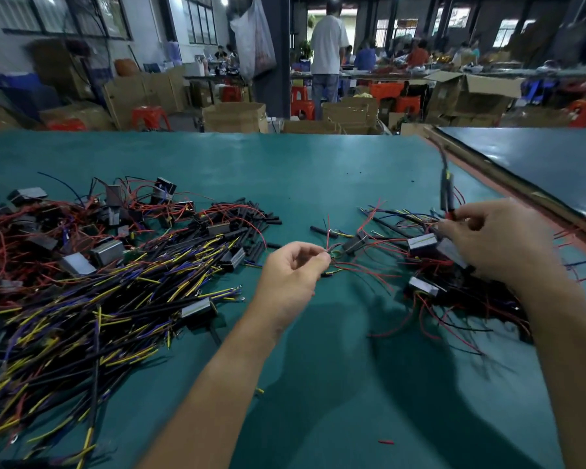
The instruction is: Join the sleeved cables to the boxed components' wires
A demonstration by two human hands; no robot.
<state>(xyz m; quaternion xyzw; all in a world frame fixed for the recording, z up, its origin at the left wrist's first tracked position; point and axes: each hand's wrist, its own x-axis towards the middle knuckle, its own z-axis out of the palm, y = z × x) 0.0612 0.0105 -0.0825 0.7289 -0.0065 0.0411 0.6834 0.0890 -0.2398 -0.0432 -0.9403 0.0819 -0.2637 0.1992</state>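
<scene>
My left hand [293, 270] pinches thin red and yellow wire ends [330, 253] that run to a small grey boxed component [354, 244] on the green table [285, 170]. My right hand [487, 238] pinches a black sleeved cable [446, 194] that sticks up above my fingers, over a cluster of boxed components [422, 243] with red and black wires. A big pile of sleeved cables [92, 316] with yellow and purple ends covers the left side. More boxed components [112, 214] lie behind that pile.
Loose black sleeves [251, 218] lie near the table's middle, and one short piece [322, 230] lies apart. A red scrap [385, 442] lies near the front. A second dark table [538, 160] abuts at right. Cartons, red stools and people fill the background.
</scene>
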